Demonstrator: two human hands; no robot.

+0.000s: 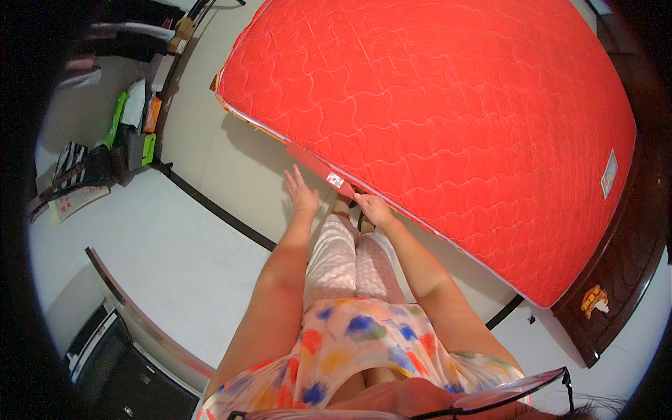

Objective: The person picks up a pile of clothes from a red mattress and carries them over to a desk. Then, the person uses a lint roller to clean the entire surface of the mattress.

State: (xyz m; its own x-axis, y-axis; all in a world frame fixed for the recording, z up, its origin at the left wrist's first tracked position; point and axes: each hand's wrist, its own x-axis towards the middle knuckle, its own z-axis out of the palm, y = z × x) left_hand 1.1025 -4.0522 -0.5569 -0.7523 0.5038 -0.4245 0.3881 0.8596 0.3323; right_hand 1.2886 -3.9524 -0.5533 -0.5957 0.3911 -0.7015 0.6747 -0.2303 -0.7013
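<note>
A red quilted mattress (pixel 430 115) with pale piping lies before me. Along its near edge is a flat red strip (pixel 315 161) that bears a small white printed patch (pixel 335 180); whether it is part of the mattress or a separate piece, I cannot tell. My right hand (pixel 374 209) pinches the right end of this strip between thumb and fingers, close to the mattress edge. Just left of the strip, my left hand (pixel 302 191) is held with its fingers apart and nothing in it. A label (pixel 609 174) lies on the mattress top at the right.
A dark wooden headboard (pixel 625 231) borders the mattress on the right. Pale floor (pixel 205 184) lies between the bed and the left wall. Shelves with boxes, bags and a green package (pixel 116 119) stand at the upper left. A dark appliance or case (pixel 142 378) is at the lower left.
</note>
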